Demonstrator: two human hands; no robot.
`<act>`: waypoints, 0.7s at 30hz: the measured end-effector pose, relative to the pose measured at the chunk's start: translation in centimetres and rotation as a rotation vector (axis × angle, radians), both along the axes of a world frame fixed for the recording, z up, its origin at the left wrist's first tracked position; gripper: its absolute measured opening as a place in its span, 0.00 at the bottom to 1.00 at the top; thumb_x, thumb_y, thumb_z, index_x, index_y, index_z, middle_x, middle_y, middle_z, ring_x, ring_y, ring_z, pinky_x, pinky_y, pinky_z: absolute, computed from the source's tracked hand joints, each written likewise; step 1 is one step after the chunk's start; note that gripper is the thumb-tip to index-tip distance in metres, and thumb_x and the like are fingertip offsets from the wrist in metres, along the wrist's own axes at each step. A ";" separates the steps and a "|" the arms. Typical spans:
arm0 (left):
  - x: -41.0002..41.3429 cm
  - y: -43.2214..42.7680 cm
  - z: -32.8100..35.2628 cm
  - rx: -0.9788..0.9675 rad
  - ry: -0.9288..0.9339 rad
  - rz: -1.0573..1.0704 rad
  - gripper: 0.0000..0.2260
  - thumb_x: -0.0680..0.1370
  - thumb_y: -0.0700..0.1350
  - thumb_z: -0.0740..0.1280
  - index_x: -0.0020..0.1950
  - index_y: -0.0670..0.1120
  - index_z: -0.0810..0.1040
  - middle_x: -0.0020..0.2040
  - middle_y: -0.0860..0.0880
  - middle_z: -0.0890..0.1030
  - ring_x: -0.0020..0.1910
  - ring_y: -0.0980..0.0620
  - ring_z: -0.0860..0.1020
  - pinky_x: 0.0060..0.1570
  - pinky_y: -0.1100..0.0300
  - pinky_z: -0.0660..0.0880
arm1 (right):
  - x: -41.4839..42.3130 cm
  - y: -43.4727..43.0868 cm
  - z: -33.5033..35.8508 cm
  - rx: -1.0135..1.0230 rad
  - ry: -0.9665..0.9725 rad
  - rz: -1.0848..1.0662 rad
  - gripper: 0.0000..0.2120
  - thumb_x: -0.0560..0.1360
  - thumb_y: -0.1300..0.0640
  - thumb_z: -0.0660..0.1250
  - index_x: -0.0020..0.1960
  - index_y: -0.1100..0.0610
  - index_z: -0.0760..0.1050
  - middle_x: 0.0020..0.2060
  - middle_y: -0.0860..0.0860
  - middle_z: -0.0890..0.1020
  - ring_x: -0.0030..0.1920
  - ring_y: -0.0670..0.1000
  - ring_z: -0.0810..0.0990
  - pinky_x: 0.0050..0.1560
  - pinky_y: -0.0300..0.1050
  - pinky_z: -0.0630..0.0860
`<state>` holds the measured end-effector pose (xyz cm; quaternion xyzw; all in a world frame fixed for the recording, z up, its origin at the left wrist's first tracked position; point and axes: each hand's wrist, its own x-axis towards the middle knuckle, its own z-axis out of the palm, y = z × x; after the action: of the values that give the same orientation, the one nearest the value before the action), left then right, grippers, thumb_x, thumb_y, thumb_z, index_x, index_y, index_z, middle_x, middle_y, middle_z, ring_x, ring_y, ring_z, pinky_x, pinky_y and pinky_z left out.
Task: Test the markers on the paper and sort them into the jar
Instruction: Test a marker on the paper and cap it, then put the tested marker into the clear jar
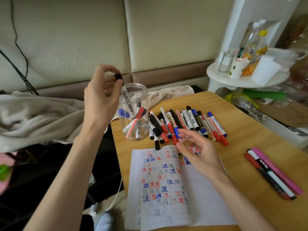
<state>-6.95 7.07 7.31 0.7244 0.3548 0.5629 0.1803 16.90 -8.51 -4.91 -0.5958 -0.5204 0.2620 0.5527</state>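
My left hand point(101, 95) pinches the black cap end of a white marker point(127, 100) whose lower end reaches down inside the clear plastic jar point(133, 90). Several red, blue and black markers stand in that jar. My right hand point(198, 154) hovers over the open notebook point(160, 185), which is covered in red, blue and black test marks. Its fingers pinch a blue-capped marker point(177, 131) at the near edge of the marker pile point(188, 124).
A separate group of pink, black, white and red markers point(273, 172) lies at the right of the wooden table point(250, 135). Beige blanket point(36, 119) lies left; a white stand point(246, 77) with bottles and cups stands behind right.
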 end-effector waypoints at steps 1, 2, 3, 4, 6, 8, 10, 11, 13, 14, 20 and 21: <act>0.0 0.1 -0.2 0.008 0.030 0.012 0.09 0.81 0.42 0.69 0.60 0.49 0.76 0.49 0.55 0.85 0.50 0.57 0.84 0.53 0.50 0.82 | 0.1 0.0 0.0 0.005 0.005 -0.001 0.19 0.76 0.59 0.76 0.66 0.48 0.81 0.56 0.39 0.84 0.55 0.44 0.83 0.49 0.35 0.80; 0.0 0.1 -0.5 0.012 0.059 0.019 0.08 0.81 0.43 0.69 0.59 0.49 0.77 0.50 0.56 0.84 0.50 0.57 0.83 0.53 0.49 0.82 | 0.1 0.0 0.0 0.010 0.003 -0.002 0.19 0.76 0.59 0.76 0.66 0.48 0.81 0.56 0.39 0.84 0.55 0.44 0.83 0.50 0.35 0.80; 0.0 0.1 -0.7 0.011 0.087 0.021 0.08 0.80 0.44 0.70 0.59 0.50 0.77 0.51 0.57 0.84 0.51 0.58 0.83 0.54 0.49 0.82 | 0.2 0.0 -0.1 0.014 0.001 -0.001 0.19 0.76 0.60 0.76 0.66 0.48 0.81 0.55 0.39 0.84 0.54 0.44 0.84 0.51 0.36 0.80; 0.0 0.2 -1.0 0.008 0.114 0.022 0.09 0.81 0.44 0.70 0.60 0.50 0.77 0.52 0.58 0.83 0.53 0.59 0.83 0.56 0.49 0.81 | 0.2 0.1 -0.1 0.016 -0.005 -0.002 0.19 0.76 0.60 0.76 0.66 0.48 0.81 0.55 0.39 0.85 0.54 0.44 0.84 0.52 0.36 0.80; -0.2 0.3 -1.6 0.002 0.164 0.014 0.09 0.81 0.45 0.69 0.60 0.50 0.77 0.52 0.58 0.83 0.55 0.59 0.81 0.59 0.49 0.79 | 0.2 0.1 -0.1 0.022 -0.021 -0.005 0.19 0.77 0.60 0.76 0.66 0.48 0.81 0.55 0.39 0.85 0.54 0.44 0.84 0.54 0.37 0.80; -0.4 0.4 -2.1 -0.001 0.200 0.002 0.07 0.81 0.47 0.69 0.59 0.51 0.77 0.52 0.58 0.83 0.56 0.56 0.81 0.60 0.46 0.77 | 0.3 0.2 -0.1 0.021 -0.027 -0.004 0.19 0.77 0.59 0.76 0.66 0.48 0.81 0.55 0.39 0.85 0.54 0.44 0.84 0.55 0.36 0.80; -0.6 0.7 -2.5 -0.004 0.233 0.012 0.04 0.81 0.48 0.68 0.56 0.52 0.78 0.50 0.59 0.82 0.56 0.55 0.79 0.59 0.48 0.76 | 0.3 0.2 -0.2 0.017 -0.026 -0.003 0.18 0.77 0.59 0.75 0.65 0.48 0.81 0.55 0.38 0.85 0.54 0.44 0.84 0.55 0.37 0.80; -0.7 0.8 -2.6 0.003 0.256 0.027 0.04 0.82 0.49 0.67 0.55 0.51 0.79 0.50 0.59 0.81 0.57 0.55 0.77 0.59 0.51 0.75 | 0.2 0.2 -0.2 0.015 -0.027 -0.003 0.18 0.77 0.59 0.75 0.65 0.47 0.81 0.55 0.38 0.85 0.54 0.44 0.84 0.56 0.37 0.80; -0.8 1.0 -2.8 0.033 0.308 0.049 0.09 0.82 0.52 0.66 0.52 0.49 0.82 0.50 0.57 0.81 0.58 0.53 0.76 0.58 0.56 0.71 | 0.2 0.2 -0.3 0.011 -0.045 -0.003 0.18 0.77 0.59 0.75 0.65 0.47 0.81 0.55 0.38 0.84 0.55 0.44 0.84 0.56 0.38 0.79; -0.8 1.1 -2.9 0.048 0.338 0.050 0.12 0.82 0.54 0.65 0.50 0.49 0.83 0.51 0.55 0.82 0.59 0.52 0.76 0.58 0.57 0.70 | 0.2 0.2 -0.3 0.009 -0.055 -0.004 0.18 0.77 0.59 0.75 0.65 0.47 0.81 0.55 0.38 0.84 0.55 0.44 0.84 0.56 0.38 0.79; -0.7 0.5 -2.9 0.138 0.316 0.055 0.11 0.81 0.55 0.68 0.53 0.48 0.83 0.55 0.54 0.81 0.61 0.53 0.74 0.61 0.61 0.68 | 0.7 0.2 -0.3 0.014 -0.063 -0.036 0.17 0.77 0.60 0.75 0.64 0.47 0.82 0.54 0.38 0.85 0.53 0.44 0.84 0.54 0.38 0.80; -0.5 0.0 -2.7 0.161 0.267 0.057 0.09 0.81 0.52 0.69 0.54 0.48 0.83 0.55 0.54 0.80 0.61 0.53 0.74 0.61 0.61 0.68 | 0.9 0.1 -0.2 0.014 -0.052 -0.051 0.17 0.77 0.60 0.75 0.63 0.48 0.82 0.53 0.39 0.85 0.52 0.44 0.84 0.54 0.38 0.80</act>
<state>-7.40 7.03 4.66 0.7946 0.3498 0.4929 0.0570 17.81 -8.40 -5.09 -0.6114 -0.5213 0.2285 0.5497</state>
